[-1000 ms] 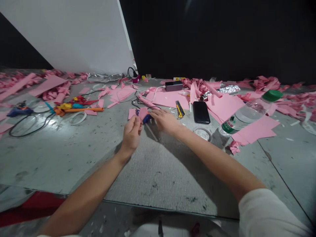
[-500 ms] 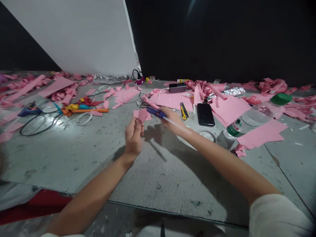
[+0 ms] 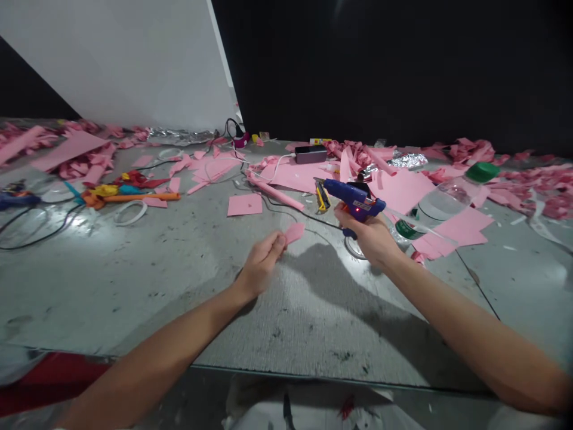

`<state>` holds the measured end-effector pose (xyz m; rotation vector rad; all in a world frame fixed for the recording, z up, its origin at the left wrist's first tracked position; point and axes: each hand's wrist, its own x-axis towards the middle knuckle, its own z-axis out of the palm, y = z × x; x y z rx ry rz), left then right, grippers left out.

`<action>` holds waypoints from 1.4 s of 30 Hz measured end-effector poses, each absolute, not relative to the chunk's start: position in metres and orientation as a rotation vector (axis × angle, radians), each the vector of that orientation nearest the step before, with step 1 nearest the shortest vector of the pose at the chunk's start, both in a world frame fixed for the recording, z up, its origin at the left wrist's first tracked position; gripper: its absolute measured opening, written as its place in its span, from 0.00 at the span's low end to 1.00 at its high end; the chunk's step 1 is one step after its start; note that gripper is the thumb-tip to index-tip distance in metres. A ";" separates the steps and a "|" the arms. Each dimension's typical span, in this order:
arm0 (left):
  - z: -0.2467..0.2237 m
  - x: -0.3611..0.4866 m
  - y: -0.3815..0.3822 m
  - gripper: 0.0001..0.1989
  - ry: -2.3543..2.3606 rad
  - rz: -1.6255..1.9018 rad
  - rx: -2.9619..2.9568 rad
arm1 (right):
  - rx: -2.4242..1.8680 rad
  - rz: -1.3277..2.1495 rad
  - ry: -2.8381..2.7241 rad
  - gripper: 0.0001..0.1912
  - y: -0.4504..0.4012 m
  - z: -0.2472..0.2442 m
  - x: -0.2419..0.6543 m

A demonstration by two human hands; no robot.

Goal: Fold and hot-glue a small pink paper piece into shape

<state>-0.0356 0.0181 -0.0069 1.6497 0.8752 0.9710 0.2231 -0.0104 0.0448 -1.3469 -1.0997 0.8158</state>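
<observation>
My left hand (image 3: 264,260) pinches a small piece of pink paper (image 3: 294,233) between thumb and fingers, above the middle of the table. In my right hand (image 3: 369,236) is a blue hot glue gun (image 3: 353,196), its nozzle pointing left and a small red light glowing on its side. A clear glue stick juts from its back, and a black cord runs from it to the left. Flat on the table beyond my left hand lies a pink paper rectangle (image 3: 244,205) with a small spot on it.
A yellow utility knife (image 3: 322,197) lies just beyond the glue gun. Right of it, a tilted plastic bottle (image 3: 441,203) has a green cap. A power bank (image 3: 310,154), pink scraps (image 3: 358,152), a tape roll (image 3: 130,213) and colourful balloons (image 3: 120,188) are spread across the table (image 3: 179,286).
My right hand has moved the glue gun right, away from the paper. My left hand has shifted right and nearer with its piece, leaving the pink rectangle uncovered. The view has turned slightly right.
</observation>
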 end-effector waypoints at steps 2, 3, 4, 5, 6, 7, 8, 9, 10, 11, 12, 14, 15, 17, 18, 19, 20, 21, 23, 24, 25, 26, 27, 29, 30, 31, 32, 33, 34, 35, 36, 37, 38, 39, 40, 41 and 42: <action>-0.005 -0.032 0.011 0.23 0.876 0.896 1.706 | -1.317 0.967 -1.128 0.19 -0.024 0.041 0.222; -0.003 -0.031 0.008 0.22 0.880 0.860 1.752 | -1.299 1.030 -1.151 0.20 -0.030 0.039 0.220; -0.002 -0.030 0.006 0.21 0.886 0.826 1.807 | -1.282 1.070 -1.164 0.19 -0.035 0.037 0.218; -0.001 -0.030 0.004 0.21 0.895 0.796 1.866 | -1.267 1.094 -1.161 0.18 -0.039 0.034 0.215; -0.001 -0.030 0.002 0.20 0.905 0.771 1.925 | -1.252 1.107 -1.137 0.18 -0.041 0.032 0.213; 0.000 -0.030 0.001 0.19 0.914 0.751 1.977 | -1.236 1.117 -1.106 0.17 -0.043 0.029 0.211; 0.000 -0.030 0.000 0.19 0.920 0.734 2.017 | -1.222 1.129 -1.084 0.18 -0.044 0.027 0.209; 0.000 -0.030 -0.001 0.18 0.924 0.717 2.053 | -1.211 1.144 -1.077 0.18 -0.045 0.024 0.207; -0.001 -0.030 -0.001 0.18 0.925 0.701 2.088 | -1.204 1.161 -1.081 0.19 -0.046 0.022 0.206; -0.002 -0.030 -0.002 0.17 0.922 0.687 2.121 | -1.199 1.180 -1.092 0.19 -0.046 0.020 0.204; -0.003 -0.030 -0.002 0.17 0.916 0.676 2.147 | -1.195 1.198 -1.103 0.19 -0.047 0.019 0.203; -0.005 -0.029 -0.002 0.17 0.908 0.670 2.174 | -1.175 1.227 -1.095 0.18 -0.048 0.017 0.201; -0.005 -0.028 -0.002 0.17 0.910 0.672 2.177 | -1.164 1.236 -1.082 0.18 -0.049 0.017 0.199; -0.005 -0.027 -0.001 0.17 0.916 0.670 2.170 | -1.151 1.236 -1.061 0.19 -0.050 0.018 0.196; -0.005 -0.027 0.000 0.16 0.919 0.666 2.168 | -1.155 1.229 -1.052 0.19 -0.050 0.018 0.195; -0.004 -0.027 0.000 0.16 0.920 0.657 2.168 | -1.167 1.220 -1.045 0.19 -0.050 0.018 0.193; -0.004 -0.028 0.001 0.15 0.919 0.642 2.172 | -1.187 1.208 -1.036 0.18 -0.050 0.018 0.192; -0.003 -0.028 0.001 0.15 0.918 0.626 2.178 | -1.207 1.194 -1.023 0.18 -0.050 0.018 0.191; -0.002 -0.029 0.001 0.15 0.917 0.599 2.202 | -1.244 1.175 -0.996 0.17 -0.050 0.017 0.188; -0.002 -0.030 0.001 0.15 0.914 0.588 2.219 | -1.257 1.172 -0.983 0.17 -0.050 0.016 0.187; -0.002 -0.030 0.001 0.16 0.910 0.580 2.244 | -1.265 1.173 -0.971 0.16 -0.050 0.016 0.187; -0.002 -0.031 0.001 0.17 0.905 0.574 2.277 | -1.268 1.179 -0.959 0.16 -0.051 0.015 0.186; -0.003 -0.031 0.001 0.18 0.905 0.568 2.318 | -1.270 1.183 -0.951 0.16 -0.051 0.015 0.186; -0.005 -0.031 0.002 0.21 0.922 0.552 2.407 | -1.278 1.183 -0.940 0.17 -0.052 0.013 0.185; -0.006 -0.031 0.002 0.22 0.937 0.539 2.446 | -1.282 1.178 -0.937 0.17 -0.052 0.013 0.185; -0.007 -0.031 0.002 0.23 0.948 0.521 2.475 | -1.287 1.173 -0.934 0.18 -0.052 0.012 0.185; -0.007 -0.031 0.003 0.24 0.956 0.502 2.492 | -1.292 1.171 -0.931 0.18 -0.051 0.011 0.186; -0.008 -0.031 0.003 0.25 0.958 0.486 2.500 | -1.293 1.169 -0.926 0.19 -0.051 0.010 0.186; -0.008 -0.031 0.003 0.25 0.958 0.475 2.502 | -1.290 1.169 -0.921 0.20 -0.051 0.010 0.186; -0.009 -0.031 0.003 0.25 0.960 0.475 2.499 | -1.286 1.167 -0.920 0.20 -0.051 0.009 0.186; -0.009 -0.031 0.003 0.25 0.960 0.479 2.492 | -1.283 1.163 -0.925 0.20 -0.051 0.009 0.187; -0.010 -0.031 0.003 0.25 0.963 0.486 2.482 | -1.280 1.159 -0.936 0.20 -0.051 0.009 0.187; -0.010 -0.030 0.002 0.25 0.963 0.491 2.470 | -1.278 1.153 -0.947 0.20 -0.051 0.009 0.187; -0.010 -0.030 0.002 0.24 0.959 0.494 2.456 | -1.277 1.146 -0.954 0.20 -0.051 0.009 0.187; -0.010 -0.029 0.002 0.23 0.955 0.490 2.441 | -1.280 1.141 -0.961 0.19 -0.052 0.008 0.187; -0.010 -0.029 0.001 0.23 0.952 0.483 2.424 | -1.286 1.132 -0.964 0.19 -0.052 0.008 0.187; -0.009 -0.028 0.001 0.22 0.951 0.472 2.401 | -1.293 1.120 -0.965 0.19 -0.053 0.008 0.187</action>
